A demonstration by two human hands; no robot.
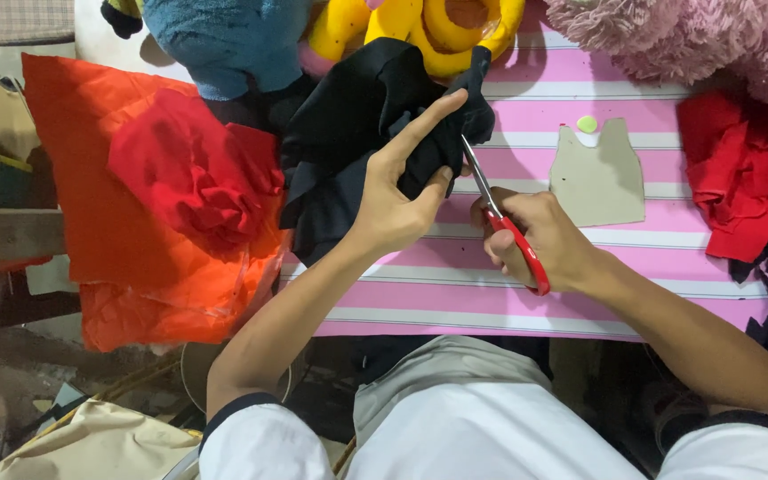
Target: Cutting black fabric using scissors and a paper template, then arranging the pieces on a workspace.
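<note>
My left hand (400, 191) grips a bunched piece of black fabric (353, 124) above the pink striped table (580, 289), with the index finger stretched along the cloth. In my right hand (540, 240) are red-handled scissors (504, 222), fingers through the loops. The blades point up and left and meet the edge of the black fabric just under my left fingertips. A grey cardboard pattern piece (599, 175), shaped like a small vest, lies flat on the table just right of the scissors.
A crumpled red cloth (193, 173) lies on orange fabric (91, 222) at the left. More red fabric (740, 178) is piled at the right edge. Blue (224, 40), yellow (428, 31) and pink (695, 36) plush toys line the far side.
</note>
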